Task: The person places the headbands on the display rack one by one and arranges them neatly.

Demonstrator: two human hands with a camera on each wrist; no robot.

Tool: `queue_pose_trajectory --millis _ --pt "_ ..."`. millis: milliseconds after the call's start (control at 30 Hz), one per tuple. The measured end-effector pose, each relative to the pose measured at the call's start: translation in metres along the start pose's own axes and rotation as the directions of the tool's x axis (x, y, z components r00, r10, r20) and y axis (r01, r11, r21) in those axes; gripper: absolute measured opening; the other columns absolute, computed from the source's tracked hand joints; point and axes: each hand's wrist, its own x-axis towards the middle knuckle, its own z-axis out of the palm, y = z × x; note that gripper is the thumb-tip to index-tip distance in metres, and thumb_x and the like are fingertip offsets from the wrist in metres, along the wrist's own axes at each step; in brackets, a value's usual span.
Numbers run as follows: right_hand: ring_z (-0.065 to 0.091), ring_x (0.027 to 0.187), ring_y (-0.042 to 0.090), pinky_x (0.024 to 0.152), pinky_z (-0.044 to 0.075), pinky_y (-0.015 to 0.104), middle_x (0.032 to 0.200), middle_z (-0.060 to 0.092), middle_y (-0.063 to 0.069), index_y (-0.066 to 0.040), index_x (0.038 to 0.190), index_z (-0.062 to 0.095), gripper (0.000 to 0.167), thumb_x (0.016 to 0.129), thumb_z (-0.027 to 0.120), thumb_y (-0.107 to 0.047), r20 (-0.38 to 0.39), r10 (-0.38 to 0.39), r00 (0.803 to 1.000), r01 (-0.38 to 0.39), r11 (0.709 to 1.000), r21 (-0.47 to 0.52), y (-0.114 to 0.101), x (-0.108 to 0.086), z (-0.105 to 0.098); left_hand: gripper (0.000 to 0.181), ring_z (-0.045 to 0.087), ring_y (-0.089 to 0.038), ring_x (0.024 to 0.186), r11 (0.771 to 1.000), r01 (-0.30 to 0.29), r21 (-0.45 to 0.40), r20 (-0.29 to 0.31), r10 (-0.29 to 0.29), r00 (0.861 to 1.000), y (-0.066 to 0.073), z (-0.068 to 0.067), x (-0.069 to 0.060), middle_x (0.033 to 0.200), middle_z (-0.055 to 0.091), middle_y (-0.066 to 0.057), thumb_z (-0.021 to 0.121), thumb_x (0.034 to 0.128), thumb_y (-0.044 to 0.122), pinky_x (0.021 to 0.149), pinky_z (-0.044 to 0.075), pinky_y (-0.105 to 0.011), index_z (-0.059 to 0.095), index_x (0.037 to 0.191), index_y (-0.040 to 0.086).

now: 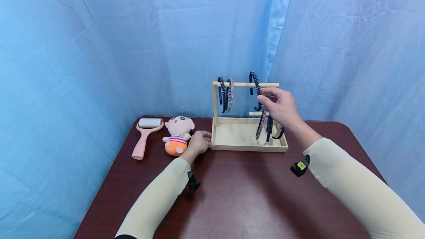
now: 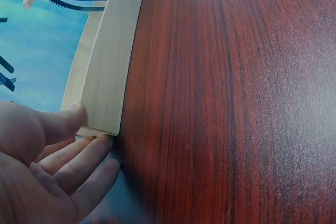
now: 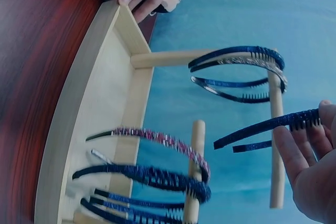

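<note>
My right hand (image 1: 280, 105) pinches a dark blue toothed headband (image 3: 257, 127), which hangs over the upper bar (image 1: 270, 85) of a wooden headband stand (image 1: 232, 132). At the left, my left hand (image 2: 58, 166) holds the front corner of the stand's tray, its thumb (image 2: 71, 119) against the wall and its fingers around the end. A dark headband and a silvery glittery headband (image 1: 230, 95) hang near the bar's left end. On the lower bar (image 3: 198, 129) hang a pink glittery headband (image 3: 157, 137) and dark blue ones (image 3: 142, 173).
Left of the stand, a plush doll (image 1: 178, 135) with orange pants lies beside my left hand. Farther left lies a pink-handled lint roller (image 1: 142, 141). The stand is on a dark red-brown table (image 1: 232, 194), with blue curtains (image 1: 186, 47) behind it.
</note>
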Motion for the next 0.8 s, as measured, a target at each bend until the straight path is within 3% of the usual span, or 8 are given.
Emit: queue_pose_trajectory --millis 233,567,800 --pt "0.07 0.109 0.027 0.084 0.062 0.038 0.125 0.067 0.014 -0.008 0.137 0.063 0.043 0.102 0.066 -0.032 0.014 0.061 0.998 -0.062 0.997 0.039 0.0 0.015 0.026 0.042 0.072 -0.026 0.103 1.0 0.023 0.003 0.003 -0.023 1.0 0.001 -0.001 0.0 0.115 0.075 -0.014 0.078 0.0894 0.004 0.092 0.059 -0.041 0.068 0.13 0.004" --pt "0.072 0.104 0.032 0.083 0.062 0.041 0.123 0.063 0.014 -0.008 0.14 0.061 0.045 0.103 0.063 -0.033 0.012 0.116 0.993 -0.116 0.993 0.019 0.009 0.029 0.05 0.042 0.072 -0.026 0.103 1.0 0.016 0.006 -0.001 -0.016 1.0 0.002 0.0 0.001 0.114 0.075 -0.014 0.078 0.09 0.005 0.091 0.059 -0.04 0.068 0.13 0.004" --pt "0.074 0.096 0.031 0.074 0.062 0.033 0.121 0.065 0.014 -0.006 0.138 0.061 0.043 0.103 0.064 -0.031 0.014 0.13 0.991 -0.13 0.991 0.013 0.012 0.033 0.059 0.042 0.072 -0.026 0.104 1.0 0.012 0.012 0.0 -0.012 1.0 0.002 0.0 0.0 0.115 0.075 -0.014 0.078 0.0899 0.005 0.092 0.059 -0.04 0.068 0.131 0.003"
